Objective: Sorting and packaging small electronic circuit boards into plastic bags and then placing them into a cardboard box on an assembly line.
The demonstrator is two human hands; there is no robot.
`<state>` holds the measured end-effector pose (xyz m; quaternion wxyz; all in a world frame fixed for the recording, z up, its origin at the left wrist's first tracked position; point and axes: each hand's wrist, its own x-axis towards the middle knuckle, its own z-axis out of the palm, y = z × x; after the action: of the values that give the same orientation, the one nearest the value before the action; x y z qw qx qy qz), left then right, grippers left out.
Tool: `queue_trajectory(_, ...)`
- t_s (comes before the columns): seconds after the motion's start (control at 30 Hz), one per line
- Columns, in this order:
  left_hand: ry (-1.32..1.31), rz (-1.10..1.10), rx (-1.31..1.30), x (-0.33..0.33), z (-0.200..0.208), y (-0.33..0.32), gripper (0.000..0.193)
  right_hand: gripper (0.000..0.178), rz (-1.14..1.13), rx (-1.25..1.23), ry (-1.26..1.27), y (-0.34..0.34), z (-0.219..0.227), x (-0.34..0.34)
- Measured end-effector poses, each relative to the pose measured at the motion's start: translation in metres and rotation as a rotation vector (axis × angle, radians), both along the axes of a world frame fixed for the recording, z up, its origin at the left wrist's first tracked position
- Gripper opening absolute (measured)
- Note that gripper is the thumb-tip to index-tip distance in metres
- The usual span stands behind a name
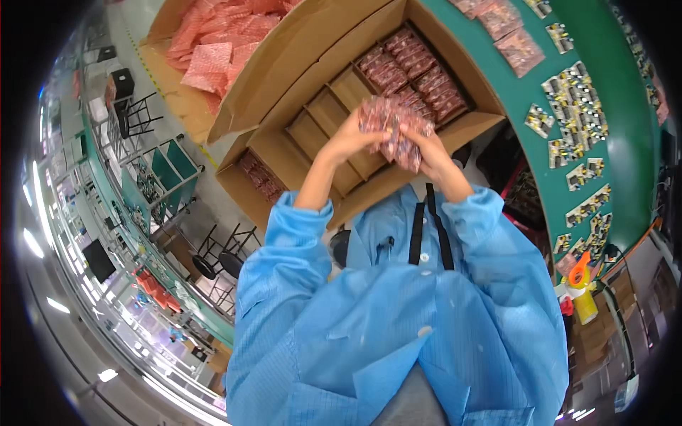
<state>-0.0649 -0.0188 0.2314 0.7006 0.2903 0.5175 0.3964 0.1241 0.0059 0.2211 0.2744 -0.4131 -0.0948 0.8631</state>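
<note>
1. The left hand [349, 136] and right hand [433, 153], 2 in all, both close around 1 bundle of pink packets [393, 128].
2. The bundle hangs over the cardboard box [312, 78], near its right edge.
3. Roughly 2 packet rows fill the box's far-right corner.

Bright, even indoor light fills the head view; white glare streaks from ceiling lamps smear the lower left, beyond the blue coat [398, 334]; shadows on the coat are soft; the fisheye bends the green bench [568, 142] edge and blackens the corners; the rim blurs; the centre stays fairly sharp.
</note>
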Motion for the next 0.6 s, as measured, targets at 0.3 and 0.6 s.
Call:
queue_trajectory(0.3, 0.374, -0.234, -0.172, -0.132, -0.189, 0.068, 0.061, 0.050, -0.142, -0.175, -0.205, 0.023, -0.200, -0.130)
queue_trajectory(0.6, 0.712, -0.499, -0.024, -0.151, -0.247, 0.098, 0.077, 0.046, -0.034, -0.277, -0.502, 0.024, -0.213, -0.151)
